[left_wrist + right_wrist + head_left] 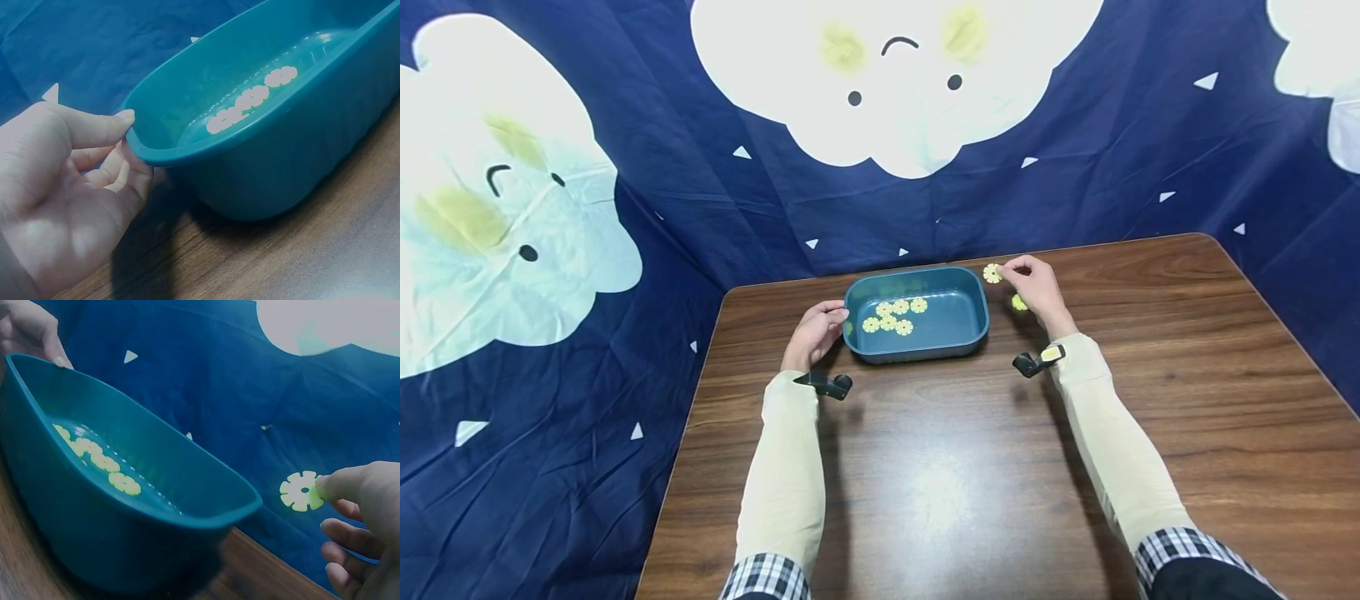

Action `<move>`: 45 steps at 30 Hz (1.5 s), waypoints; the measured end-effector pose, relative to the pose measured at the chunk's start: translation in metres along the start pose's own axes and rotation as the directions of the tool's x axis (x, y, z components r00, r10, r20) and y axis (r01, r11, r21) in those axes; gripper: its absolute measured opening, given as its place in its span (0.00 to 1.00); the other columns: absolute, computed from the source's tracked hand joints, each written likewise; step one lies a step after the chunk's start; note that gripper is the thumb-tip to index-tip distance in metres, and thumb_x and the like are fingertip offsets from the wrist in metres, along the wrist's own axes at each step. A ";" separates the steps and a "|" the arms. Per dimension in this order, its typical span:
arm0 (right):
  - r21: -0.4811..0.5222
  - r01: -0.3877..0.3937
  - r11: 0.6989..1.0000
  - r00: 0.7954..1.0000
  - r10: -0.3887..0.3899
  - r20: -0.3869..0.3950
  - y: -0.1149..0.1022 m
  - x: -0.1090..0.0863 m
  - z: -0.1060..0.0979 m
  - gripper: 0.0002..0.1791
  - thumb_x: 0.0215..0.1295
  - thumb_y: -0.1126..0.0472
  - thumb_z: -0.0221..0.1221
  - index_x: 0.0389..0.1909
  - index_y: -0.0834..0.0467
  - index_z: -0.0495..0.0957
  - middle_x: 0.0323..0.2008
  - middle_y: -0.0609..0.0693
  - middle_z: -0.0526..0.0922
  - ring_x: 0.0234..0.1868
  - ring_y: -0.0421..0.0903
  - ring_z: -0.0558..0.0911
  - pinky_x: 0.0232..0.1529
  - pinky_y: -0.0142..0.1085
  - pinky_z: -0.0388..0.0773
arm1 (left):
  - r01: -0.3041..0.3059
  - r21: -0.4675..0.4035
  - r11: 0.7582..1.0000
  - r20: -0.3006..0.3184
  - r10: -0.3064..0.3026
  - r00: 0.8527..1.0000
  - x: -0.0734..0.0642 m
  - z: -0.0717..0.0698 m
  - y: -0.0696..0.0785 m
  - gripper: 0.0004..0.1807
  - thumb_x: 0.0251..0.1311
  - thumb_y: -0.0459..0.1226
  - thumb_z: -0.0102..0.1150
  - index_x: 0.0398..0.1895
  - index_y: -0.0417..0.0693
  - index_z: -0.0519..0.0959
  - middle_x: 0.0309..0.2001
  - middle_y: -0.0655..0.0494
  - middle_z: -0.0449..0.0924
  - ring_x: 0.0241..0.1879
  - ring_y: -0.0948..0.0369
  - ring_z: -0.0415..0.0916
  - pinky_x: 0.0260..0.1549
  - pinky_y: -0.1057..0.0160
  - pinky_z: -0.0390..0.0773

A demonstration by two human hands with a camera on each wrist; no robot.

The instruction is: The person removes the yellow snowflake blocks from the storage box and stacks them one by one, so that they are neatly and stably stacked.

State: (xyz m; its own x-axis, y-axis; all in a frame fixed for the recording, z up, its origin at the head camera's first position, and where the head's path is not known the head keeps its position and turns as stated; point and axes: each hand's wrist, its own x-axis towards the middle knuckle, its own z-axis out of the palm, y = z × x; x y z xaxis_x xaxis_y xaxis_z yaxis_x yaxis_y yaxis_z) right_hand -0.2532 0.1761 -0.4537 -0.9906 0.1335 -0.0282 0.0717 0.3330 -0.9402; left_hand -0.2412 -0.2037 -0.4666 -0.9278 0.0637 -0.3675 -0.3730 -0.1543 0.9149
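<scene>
A teal rectangular plastic tub (917,354) stands near the table's back edge. Several yellow flower-shaped notched discs (901,307) lie on its floor, mostly toward the left half. My left hand (815,333) pinches the tub's left end, with the thumb on top of the rim (150,155) and fingers beneath it. Just off the tub's right end, my right hand (1037,287) holds a yellow notched disc (302,491) by its edge between thumb and forefinger. The other right fingers are loosely bent. A second, greener disc (1019,302) shows beside the right hand, partly covered by it.
The brown wood-grain table (925,483) ends close behind the tub. A dark blue cloth (760,225) with white clouds and triangles hangs behind and to the left. Small black cameras sit on both wrists, above the long pale sleeves (786,475).
</scene>
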 end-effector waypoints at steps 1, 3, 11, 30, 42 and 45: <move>-0.004 -0.010 1.000 1.000 0.010 0.000 0.002 0.000 -0.002 0.18 0.63 0.49 0.60 0.42 0.60 0.76 0.43 0.50 0.76 0.44 0.43 0.71 0.46 0.33 0.66 | -0.001 0.000 1.000 0.000 0.001 1.000 0.000 0.000 0.000 0.08 0.66 0.26 0.49 0.45 0.42 0.68 0.33 0.58 0.72 0.29 0.65 0.68 0.31 0.71 0.71; -0.001 -0.025 1.000 1.000 0.025 -0.006 0.006 0.000 -0.005 0.18 0.64 0.49 0.60 0.42 0.60 0.76 0.45 0.50 0.76 0.45 0.44 0.70 0.46 0.34 0.66 | -0.003 0.002 1.000 0.000 0.003 1.000 0.000 0.000 0.001 0.07 0.65 0.26 0.49 0.44 0.42 0.68 0.32 0.58 0.71 0.29 0.65 0.67 0.31 0.71 0.70; -0.019 -0.069 0.997 0.996 0.068 -0.049 0.021 0.000 -0.013 0.19 0.64 0.48 0.59 0.42 0.60 0.76 0.46 0.53 0.76 0.47 0.45 0.71 0.47 0.34 0.66 | -0.006 -0.003 1.000 -0.001 0.006 1.000 -0.003 -0.001 0.003 0.08 0.65 0.25 0.49 0.44 0.43 0.68 0.29 0.61 0.74 0.30 0.65 0.68 0.32 0.71 0.70; -0.241 -0.190 0.952 0.982 0.187 -0.033 0.040 -0.005 -0.028 0.21 0.66 0.47 0.55 0.45 0.62 0.76 0.53 0.60 0.76 0.54 0.57 0.73 0.52 0.44 0.70 | -0.010 -0.005 1.000 -0.007 0.010 1.000 -0.001 0.000 0.001 0.08 0.64 0.25 0.50 0.44 0.42 0.68 0.32 0.58 0.74 0.32 0.64 0.69 0.33 0.70 0.70; -0.334 -0.173 0.926 0.983 0.182 -0.005 0.041 -0.004 -0.028 0.20 0.66 0.50 0.55 0.44 0.64 0.77 0.52 0.63 0.77 0.57 0.60 0.72 0.59 0.49 0.67 | -0.015 -0.008 1.000 -0.002 0.015 1.000 0.002 -0.001 -0.001 0.07 0.65 0.25 0.49 0.43 0.43 0.68 0.32 0.58 0.72 0.31 0.64 0.68 0.32 0.71 0.70; -0.368 -0.152 0.917 0.987 0.158 -0.013 0.043 -0.003 -0.028 0.18 0.66 0.51 0.55 0.43 0.64 0.77 0.50 0.64 0.78 0.56 0.62 0.73 0.59 0.50 0.67 | -0.010 -0.003 1.000 -0.007 0.010 1.000 0.002 0.000 -0.001 0.07 0.65 0.26 0.50 0.42 0.43 0.68 0.33 0.58 0.72 0.32 0.63 0.68 0.31 0.71 0.71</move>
State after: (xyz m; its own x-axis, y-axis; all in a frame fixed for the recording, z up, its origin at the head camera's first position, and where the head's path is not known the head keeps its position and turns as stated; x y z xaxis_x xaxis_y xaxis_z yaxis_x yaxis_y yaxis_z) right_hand -0.2440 0.2159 -0.4842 -0.9652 0.1963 -0.1726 0.2590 0.6286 -0.7333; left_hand -0.2426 -0.2039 -0.4688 -0.9316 0.0551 -0.3592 -0.3634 -0.1577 0.9182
